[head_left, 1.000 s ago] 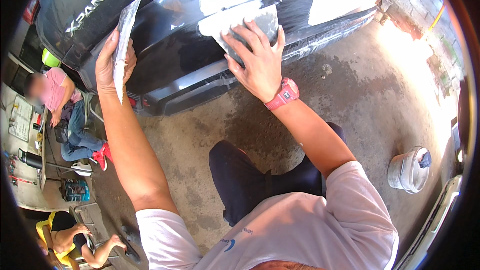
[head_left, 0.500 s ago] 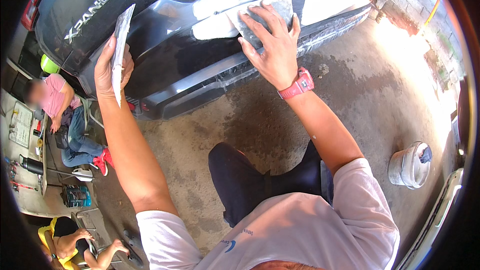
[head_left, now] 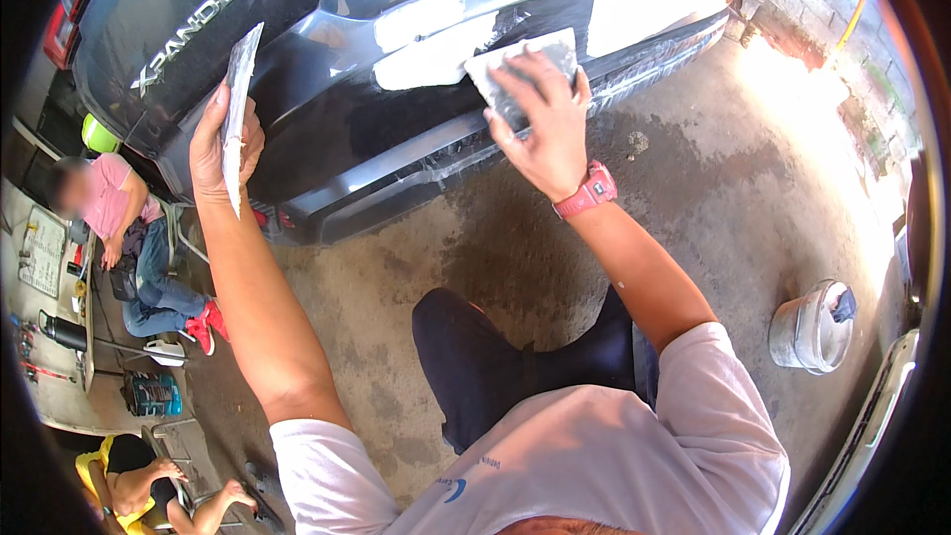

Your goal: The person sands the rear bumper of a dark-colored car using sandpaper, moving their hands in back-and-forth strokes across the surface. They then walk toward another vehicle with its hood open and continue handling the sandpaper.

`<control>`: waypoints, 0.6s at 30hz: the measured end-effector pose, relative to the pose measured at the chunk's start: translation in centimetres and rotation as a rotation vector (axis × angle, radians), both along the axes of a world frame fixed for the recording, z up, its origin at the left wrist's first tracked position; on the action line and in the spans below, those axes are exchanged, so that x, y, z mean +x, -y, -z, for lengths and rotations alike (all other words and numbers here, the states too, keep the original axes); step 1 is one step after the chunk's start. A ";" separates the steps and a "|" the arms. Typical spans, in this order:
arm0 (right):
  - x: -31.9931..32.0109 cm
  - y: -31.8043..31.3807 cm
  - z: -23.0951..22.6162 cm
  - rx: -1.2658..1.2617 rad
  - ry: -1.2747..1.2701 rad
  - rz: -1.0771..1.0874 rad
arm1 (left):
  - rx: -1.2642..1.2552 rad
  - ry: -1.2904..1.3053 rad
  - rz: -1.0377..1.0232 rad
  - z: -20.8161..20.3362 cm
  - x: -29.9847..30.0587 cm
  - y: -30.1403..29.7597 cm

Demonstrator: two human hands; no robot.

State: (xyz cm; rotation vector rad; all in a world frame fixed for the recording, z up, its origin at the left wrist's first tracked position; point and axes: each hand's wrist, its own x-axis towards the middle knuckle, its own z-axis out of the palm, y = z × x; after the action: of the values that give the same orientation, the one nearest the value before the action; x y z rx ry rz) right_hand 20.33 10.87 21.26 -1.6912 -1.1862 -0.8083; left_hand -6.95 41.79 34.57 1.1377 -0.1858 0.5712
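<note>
My left hand (head_left: 226,147) is closed around a thin grey plate (head_left: 238,99), seen nearly edge-on and smeared with whitish paste. It is held up in front of the car's dark tailgate. My right hand (head_left: 547,124), below a red wristwatch (head_left: 588,190), grips a flat grey filler spreader (head_left: 500,99) with a whitish far edge. The spreader is at the dark car bumper (head_left: 371,139), tilted; whether it touches cannot be made out. White filler patches (head_left: 426,61) lie to its left, and a larger white patch (head_left: 644,15) lies to its right.
At far right a pale bucket (head_left: 807,327) stands on the concrete floor (head_left: 733,258), a dark cloth at its rim. On the left, a person in a pink shirt (head_left: 114,198) sits by a cluttered table, with another seated person in yellow (head_left: 94,466) below.
My right hand has drawn the spreader slightly back toward me, uncovering a dark streaked area beside the white filler. My left hand and its plate have shifted slightly lower in view.
</note>
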 end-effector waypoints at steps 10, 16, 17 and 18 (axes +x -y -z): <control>-2.2 -2.4 -4.1 0.192 -0.276 0.028 | 0.028 0.006 0.025 -0.1 0.1 0.2; -6.0 -4.7 -0.1 0.100 -0.207 0.036 | 0.071 -0.003 -0.009 -0.1 0.1 0.3; -6.2 -4.9 0.5 0.084 -0.191 0.033 | 0.076 -0.006 -0.025 -0.1 0.1 0.3; -6.3 -5.1 0.9 0.070 -0.175 0.032 | 0.069 -0.003 -0.036 -0.1 0.1 0.3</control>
State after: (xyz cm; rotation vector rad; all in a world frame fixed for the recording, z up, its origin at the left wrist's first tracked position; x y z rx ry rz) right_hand 14.02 15.94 20.31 -1.6905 -1.0028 -0.6978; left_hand -6.81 41.45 34.66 1.2107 -0.1835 0.5984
